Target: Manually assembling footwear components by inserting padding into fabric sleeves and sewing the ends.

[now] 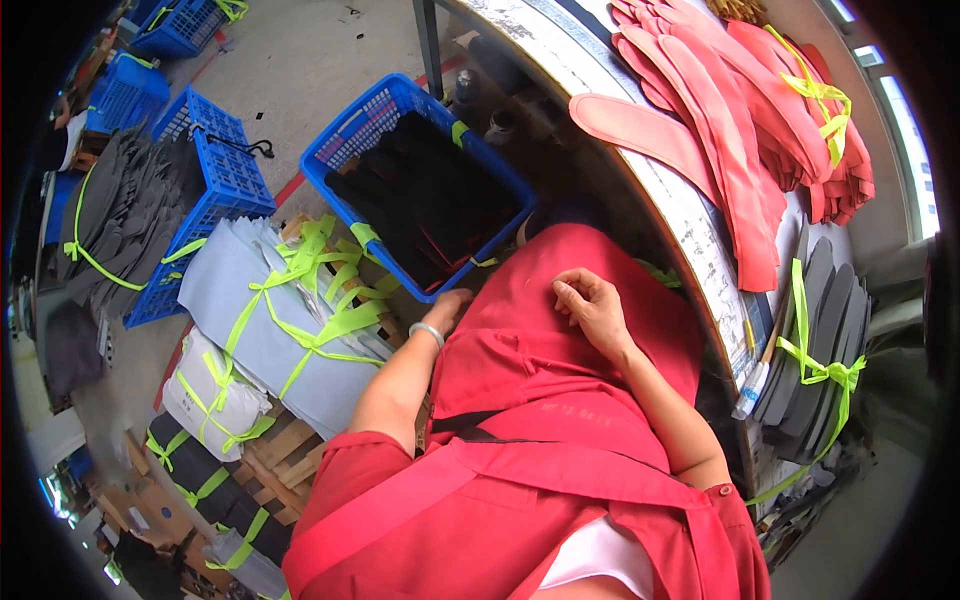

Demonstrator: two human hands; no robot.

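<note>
My left hand (449,310) is down beside my left knee, close to the near corner of a blue plastic basket (322,162). Its fingers are mostly hidden behind my red apron (520,370), so I cannot tell what they hold. Above my lap, my right hand (592,306) hovers over the apron or rests on it, its fingers curled in and nothing visible in them. Inside the basket lie dark fabric pieces (420,185), some with red edges. A pale bangle (427,331) circles my left wrist.
On my right, a worn white table (690,215) carries coral-red fabric strips (705,130) and a tied stack of grey pieces (815,345). On the left are a bundle of light-blue sheets (245,290) with yellow-green ties, another blue basket (228,165), and a white package (210,390).
</note>
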